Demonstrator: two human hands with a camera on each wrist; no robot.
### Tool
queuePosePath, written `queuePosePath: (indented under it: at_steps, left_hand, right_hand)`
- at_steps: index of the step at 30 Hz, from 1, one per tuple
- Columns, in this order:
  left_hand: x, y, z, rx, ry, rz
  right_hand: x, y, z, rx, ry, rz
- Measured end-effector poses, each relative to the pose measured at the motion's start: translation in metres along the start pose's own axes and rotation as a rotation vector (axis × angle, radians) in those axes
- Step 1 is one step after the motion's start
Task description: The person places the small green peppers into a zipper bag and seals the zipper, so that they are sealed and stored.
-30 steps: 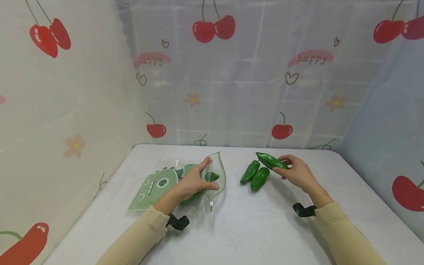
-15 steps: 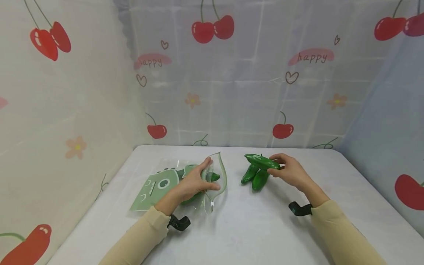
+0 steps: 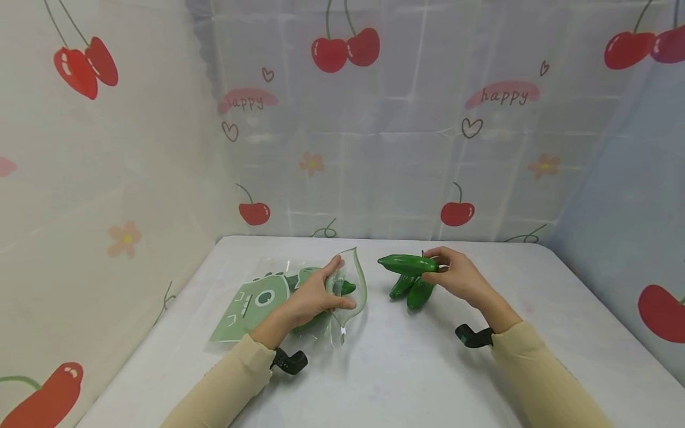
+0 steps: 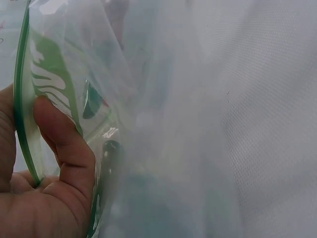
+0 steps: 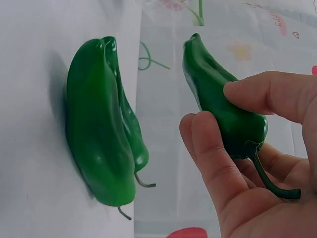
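Note:
A clear zip bag [image 3: 248, 309] with a green cartoon monster print lies on the left of the table. My left hand [image 3: 307, 300] holds it by the mouth, thumb and fingers spread apart, and the green zip rim [image 4: 22, 99] gapes. Through the plastic a green pepper [image 3: 347, 288] shows inside. My right hand [image 3: 460, 279] pinches another green pepper [image 5: 223, 106] near its stem end, its tip pointing left. Below it, two more green peppers [image 5: 96, 129] lie side by side on the table; the held one partly covers them in the head view.
The white tabletop [image 3: 396, 380] is bounded by a cherry-print curtain [image 3: 374, 166] at the back and sides. A dark camera is strapped at each wrist, the right one [image 3: 473, 336] low over the table.
My right hand has carried its pepper leftward, from right of the two lying peppers to above them, and the pepper has turned more level. The left hand and bag stay put.

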State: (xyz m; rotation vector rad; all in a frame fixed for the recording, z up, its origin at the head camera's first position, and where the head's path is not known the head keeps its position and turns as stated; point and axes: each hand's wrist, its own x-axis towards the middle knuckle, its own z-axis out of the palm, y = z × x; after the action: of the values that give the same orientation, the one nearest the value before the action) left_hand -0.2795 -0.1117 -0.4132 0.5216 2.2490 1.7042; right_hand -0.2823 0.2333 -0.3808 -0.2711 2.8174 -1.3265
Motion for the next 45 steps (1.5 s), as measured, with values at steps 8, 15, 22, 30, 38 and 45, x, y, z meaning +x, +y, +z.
queuePosePath:
  at_steps: [8, 15, 22, 30, 38, 45]
  left_hand:
    - [0.001, 0.001, 0.0, 0.035, 0.009, 0.004]
    - [0.001, -0.001, 0.0, 0.029, 0.016, 0.003]
    - [-0.001, -0.003, 0.001, 0.019, 0.012, -0.003]
    - [0.003, -0.003, 0.0, 0.017, 0.015, 0.021]
    - [0.002, -0.001, -0.001, -0.002, 0.011, 0.003]
    - [0.002, 0.001, -0.002, -0.007, 0.013, 0.003]
  right_hand:
    - [0.0, -0.014, 0.005, 0.034, -0.023, -0.019]
    - [0.0, -0.022, 0.01, 0.063, -0.066, -0.051]
    - [0.003, -0.027, 0.018, 0.095, -0.107, -0.055]
    - [0.006, -0.031, 0.027, 0.151, -0.141, -0.058]
    - [0.008, -0.033, 0.038, 0.134, -0.153, -0.038]
    - [0.01, -0.032, 0.041, 0.124, -0.152, -0.043]
